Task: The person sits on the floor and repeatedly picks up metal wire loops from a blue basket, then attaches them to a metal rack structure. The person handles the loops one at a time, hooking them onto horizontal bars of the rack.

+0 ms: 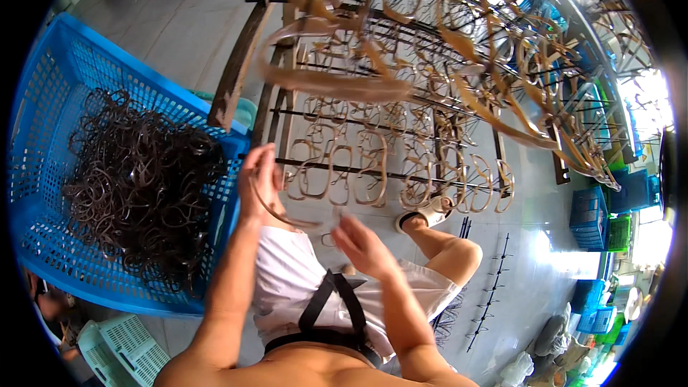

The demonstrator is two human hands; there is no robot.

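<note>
My left hand is closed beside the near end of a black bar on the rack. A thin curved brown piece sticks out from its fingers toward the right; its full shape cannot be made out. My right hand hovers above my lap, to the right of that piece and apart from it. Motion smears its fingers, so its grip is unclear. Just beyond both hands, brown translucent eyeglass frames hang in rows from black bars.
A blue perforated basket on the left holds a heap of dark, curly pieces. The wooden rack post rises between it and the hanging frames. A spiky black rod lies on the floor at right, with blue crates farther off.
</note>
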